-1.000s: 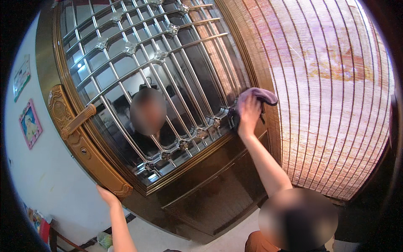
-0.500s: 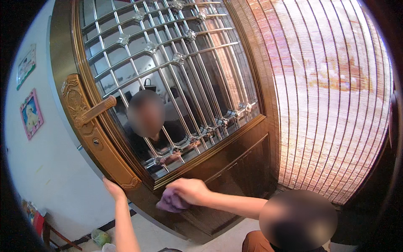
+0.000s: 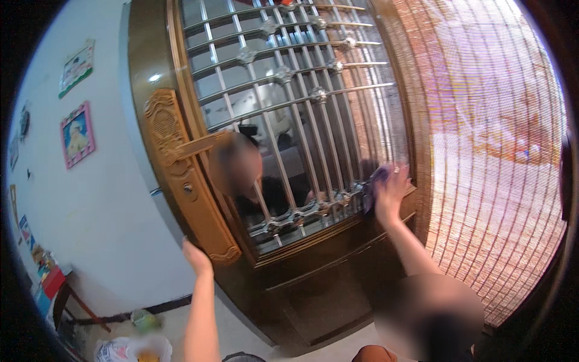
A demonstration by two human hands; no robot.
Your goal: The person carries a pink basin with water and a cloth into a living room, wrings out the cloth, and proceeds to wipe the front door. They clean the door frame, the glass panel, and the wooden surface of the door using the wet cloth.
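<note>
A brown door with a glass pane stands in front of me, its pane crossed by silver metal bars. My left hand grips the door's left edge, just below the carved golden handle plate; some of its fingers are hidden. At the pane's lower right corner, my right hand presses a crumpled purple cloth against the bars and frame. Its fingers lie over the cloth, slightly smeared by motion. A blurred patch covers part of my right forearm.
A lever handle sticks out from the plate. To the right hangs a slatted, see-through curtain. Framed pictures are on the white wall at left. On the floor lie a green bundle and a white plastic bag.
My right hand has moved the purple cloth from the lower door panel up and right to the pane's corner. The left hand stays at the door edge. The view has shifted left.
</note>
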